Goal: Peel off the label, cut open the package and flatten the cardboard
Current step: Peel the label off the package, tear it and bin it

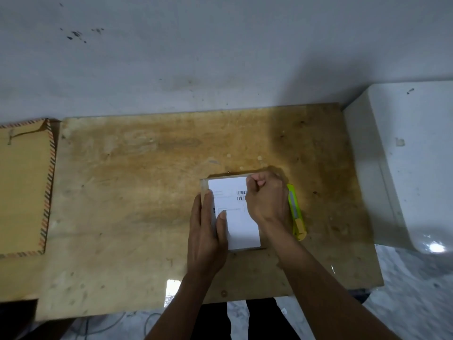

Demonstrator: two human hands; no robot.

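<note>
A small cardboard package (204, 186) lies on the wooden table (137, 192), its top almost covered by a white label (239, 227) with barcodes. My left hand (206, 231) lies flat on the package's left side, fingers on the edge and thumb on the label. My right hand (266, 197) is curled at the label's far right corner, fingertips pinched together there; whether the corner is lifted is hidden. A yellow-green utility knife (297, 214) rests on the table just right of the package, partly under my right wrist.
A brown envelope with a striped border (23, 187) lies at the table's left end. A white appliance (402, 163) stands close against the right edge. A grey wall rises right behind the table. Cables lie on the floor below the near edge.
</note>
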